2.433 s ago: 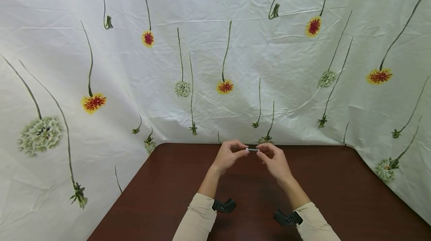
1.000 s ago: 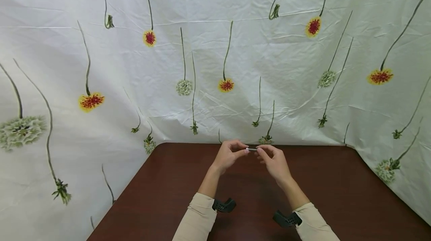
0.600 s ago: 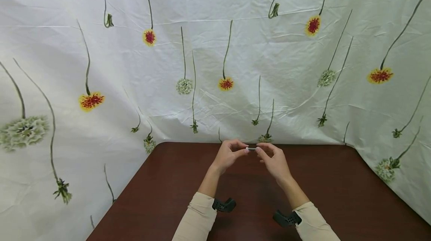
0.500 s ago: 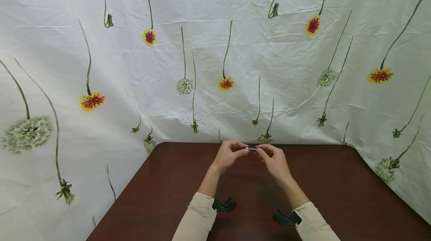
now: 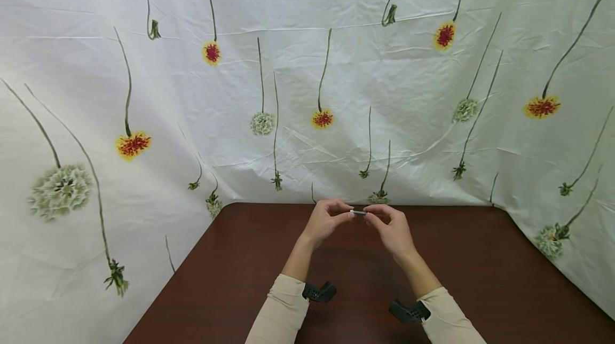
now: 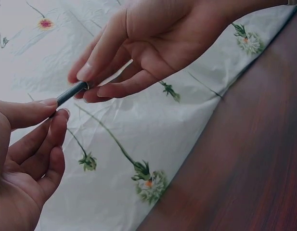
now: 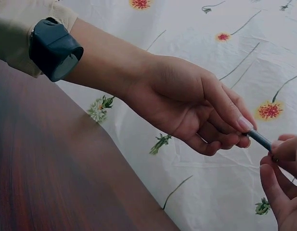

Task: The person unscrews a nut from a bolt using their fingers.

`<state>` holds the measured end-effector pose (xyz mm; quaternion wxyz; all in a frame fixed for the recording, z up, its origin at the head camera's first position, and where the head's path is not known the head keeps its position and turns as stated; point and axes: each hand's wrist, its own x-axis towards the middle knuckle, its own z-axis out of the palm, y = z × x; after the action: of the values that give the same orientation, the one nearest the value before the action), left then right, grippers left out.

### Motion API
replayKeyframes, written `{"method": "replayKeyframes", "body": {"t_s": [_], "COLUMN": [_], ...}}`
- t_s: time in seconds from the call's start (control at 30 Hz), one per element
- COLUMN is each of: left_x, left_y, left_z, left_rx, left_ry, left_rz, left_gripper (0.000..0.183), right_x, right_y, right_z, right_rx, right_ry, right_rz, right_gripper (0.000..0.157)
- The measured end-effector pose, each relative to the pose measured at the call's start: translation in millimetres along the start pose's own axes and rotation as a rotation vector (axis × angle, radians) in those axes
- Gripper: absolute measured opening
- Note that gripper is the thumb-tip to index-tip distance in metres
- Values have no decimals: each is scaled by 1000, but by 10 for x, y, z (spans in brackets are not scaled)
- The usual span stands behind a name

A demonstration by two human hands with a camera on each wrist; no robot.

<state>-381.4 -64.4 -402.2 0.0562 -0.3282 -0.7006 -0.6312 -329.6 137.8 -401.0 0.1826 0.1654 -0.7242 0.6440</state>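
A grey threaded bolt [image 6: 71,93] lies roughly level between the two hands, above the far part of the table. My left hand [image 5: 323,223] pinches one end of it between thumb and fingers, which hide that end. At the other end my right hand [image 5: 394,232] pinches a small nut [image 6: 87,85] on the thread, mostly covered by the fingertips. In the right wrist view the bare thread of the bolt [image 7: 260,139] shows between the left fingertips and the right thumb.
A dark reddish-brown table [image 5: 240,269] spreads under the forearms. White cloth [image 5: 298,77] printed with flowers hangs behind it and along both sides. Both wrists wear black bands [image 5: 319,293] over beige sleeves.
The right thumb and fingers have shifted slightly, ending a little further left along the bolt. The left hand keeps its hold in nearly the same place.
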Motion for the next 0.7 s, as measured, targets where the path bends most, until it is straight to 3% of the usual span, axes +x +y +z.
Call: {"method": "replayKeyframes", "body": {"t_s": [0.2,0.37,0.5,0.7], "left_x": [6,12,9,11], "left_y": [16,8,-2,-15], "left_z": [-4,-11,-19,-28], "left_rx": [-1,4,8,16], "left_ry": [2,7,8,13], "left_rz": [9,10,10,11], "left_gripper": [18,17,16,17], "right_x": [-4,4,4,10], "right_y": [0,10,13,9], "right_z": [-15,-7,-8,0], "right_rx": [-17,-13,-19,12], "right_ry": [-20,8,12,-2], "right_rz": [8,52,41,16], "right_gripper": [30,24,20,27]}}
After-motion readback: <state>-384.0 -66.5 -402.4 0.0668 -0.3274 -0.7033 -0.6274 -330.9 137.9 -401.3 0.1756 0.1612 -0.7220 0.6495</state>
